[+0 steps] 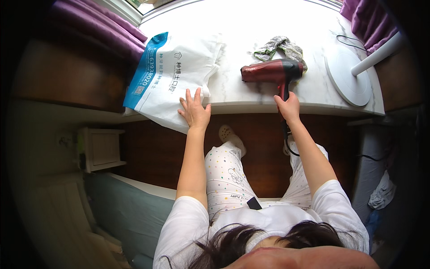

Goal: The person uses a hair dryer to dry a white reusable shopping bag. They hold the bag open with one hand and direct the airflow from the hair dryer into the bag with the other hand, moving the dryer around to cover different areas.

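Note:
My right hand [289, 107] grips the handle of a dark red and black hair dryer [265, 71]. Its nozzle points left, towards a white and blue plastic bag [168, 77] that bears printed writing. Spread flat, the fingers of my left hand [195, 109] rest on the bag near its front edge. The bag lies on a white marble-patterned windowsill [231, 95], and one corner hangs over the front. Just behind the dryer is a crumpled grey and green cloth [280, 47], partly hidden by it. The dryer's cord [289, 148] runs down from the handle.
A white round stand base [347, 75] with a slanting pole [376, 55] occupies the sill's right end. Purple curtains [111, 30] hang at both sides. Low on the left are a small white cabinet [102, 148] and a bed with a grey-green cover [134, 212].

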Demonstrator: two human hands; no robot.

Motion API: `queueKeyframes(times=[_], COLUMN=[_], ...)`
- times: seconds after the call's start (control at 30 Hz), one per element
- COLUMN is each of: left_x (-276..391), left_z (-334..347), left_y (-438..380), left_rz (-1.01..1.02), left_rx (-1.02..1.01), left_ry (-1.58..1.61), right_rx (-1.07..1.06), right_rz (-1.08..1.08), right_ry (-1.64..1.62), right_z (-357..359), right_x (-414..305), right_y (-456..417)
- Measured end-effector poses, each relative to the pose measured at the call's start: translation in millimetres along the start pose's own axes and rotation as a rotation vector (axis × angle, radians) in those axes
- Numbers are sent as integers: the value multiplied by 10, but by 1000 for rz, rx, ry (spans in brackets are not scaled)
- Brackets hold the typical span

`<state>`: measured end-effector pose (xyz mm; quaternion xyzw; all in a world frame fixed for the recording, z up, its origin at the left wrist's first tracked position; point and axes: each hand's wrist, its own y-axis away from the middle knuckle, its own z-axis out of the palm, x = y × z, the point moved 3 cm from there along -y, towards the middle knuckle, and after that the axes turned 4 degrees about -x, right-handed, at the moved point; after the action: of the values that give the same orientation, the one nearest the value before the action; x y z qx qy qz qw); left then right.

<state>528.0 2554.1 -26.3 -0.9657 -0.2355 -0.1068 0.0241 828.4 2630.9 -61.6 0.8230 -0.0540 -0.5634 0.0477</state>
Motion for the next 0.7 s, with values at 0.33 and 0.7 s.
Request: queueKeyframes(times=[0.33,0.7], left_x=[215,266], left_z=[139,-13], left_y=[-121,119], left_rz=[201,201], left_rx=[154,-181], left_ry=[-77,7], right_rx=[-52,-96], right_rz=[-59,-111], right_ry=[-61,-147], right_z=[154,107], right_x=[-110,-319], right_y=[150,470])
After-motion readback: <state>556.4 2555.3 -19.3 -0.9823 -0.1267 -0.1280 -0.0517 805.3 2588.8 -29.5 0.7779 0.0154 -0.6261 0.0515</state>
